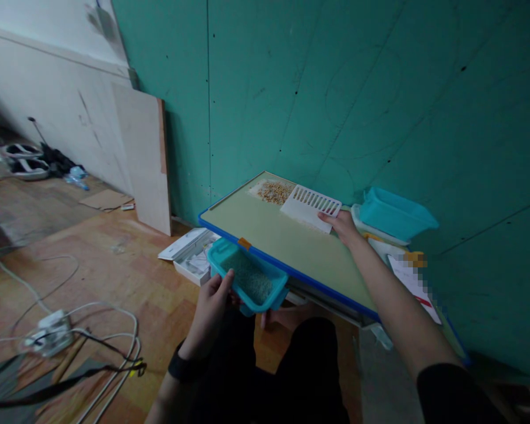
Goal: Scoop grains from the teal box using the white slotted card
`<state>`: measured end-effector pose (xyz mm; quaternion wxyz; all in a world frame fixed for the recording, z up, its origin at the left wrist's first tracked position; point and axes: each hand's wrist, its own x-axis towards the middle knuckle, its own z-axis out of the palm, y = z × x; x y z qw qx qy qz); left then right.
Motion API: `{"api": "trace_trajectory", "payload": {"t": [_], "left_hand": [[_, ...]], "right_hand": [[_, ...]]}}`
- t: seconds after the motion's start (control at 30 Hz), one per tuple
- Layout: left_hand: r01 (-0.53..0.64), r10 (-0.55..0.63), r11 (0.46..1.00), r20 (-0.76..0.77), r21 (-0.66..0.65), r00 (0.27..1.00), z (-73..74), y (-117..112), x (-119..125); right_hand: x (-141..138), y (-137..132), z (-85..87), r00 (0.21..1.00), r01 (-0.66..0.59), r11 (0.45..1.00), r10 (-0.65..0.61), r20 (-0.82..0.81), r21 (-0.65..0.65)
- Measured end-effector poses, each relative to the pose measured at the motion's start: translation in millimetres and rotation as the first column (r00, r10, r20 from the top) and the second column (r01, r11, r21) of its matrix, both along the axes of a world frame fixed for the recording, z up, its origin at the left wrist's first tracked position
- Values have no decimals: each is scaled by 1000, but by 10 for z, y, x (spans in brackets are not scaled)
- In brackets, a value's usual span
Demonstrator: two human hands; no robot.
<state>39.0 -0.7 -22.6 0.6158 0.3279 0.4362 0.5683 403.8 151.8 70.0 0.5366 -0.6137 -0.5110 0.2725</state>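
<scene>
My left hand point(212, 303) grips the near side of a turquoise plastic tub point(279, 281), its thumb over the rim. Pale, fine grains lie in the tub, which sits just below the table's front edge. With my right hand point(342, 225) I hold a flat white plastic scraper point(302, 217) with a row of slots, thumb on top. The scraper lies against the tabletop point(265, 235). Beyond its left end is a spread pile of yellow kernels point(274, 192) mixed with whitish grains.
Another turquoise tub point(395, 213) stands at the table's right, by a paper sheet point(413, 282). An opened white box point(194, 259) is on the floor behind the held tub. Cables and a power strip point(53, 333) lie at left. A board point(143, 159) leans on the green wall point(256, 88).
</scene>
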Motion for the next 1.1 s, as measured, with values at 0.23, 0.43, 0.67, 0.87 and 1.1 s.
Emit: {"api": "trace_trajectory", "payload": {"t": [0.23,0.43,0.67,0.87,1.1], "left_hand": [[-112,112,994,-10,-20,994,111,-51,93],[-158,157,987,-33,-10,987,150,-138,155],[-125,125,991,-3,-43,992,54,-198,180],[-61,62,996,17,-62,998,138,-253,188],[-40,41,999,18,-21,999,100,-268,236]], "right_hand": [[-201,-45,-114,999,2,999,-3,41,34],[-326,-98,-157,993,-20,998,13,115,66],[-437,-151,-167,998,-33,996,28,61,79],[-521,-230,-210,996,-8,996,-1,91,93],[-599,-415,-220,954,-113,984,68,293,138]]}}
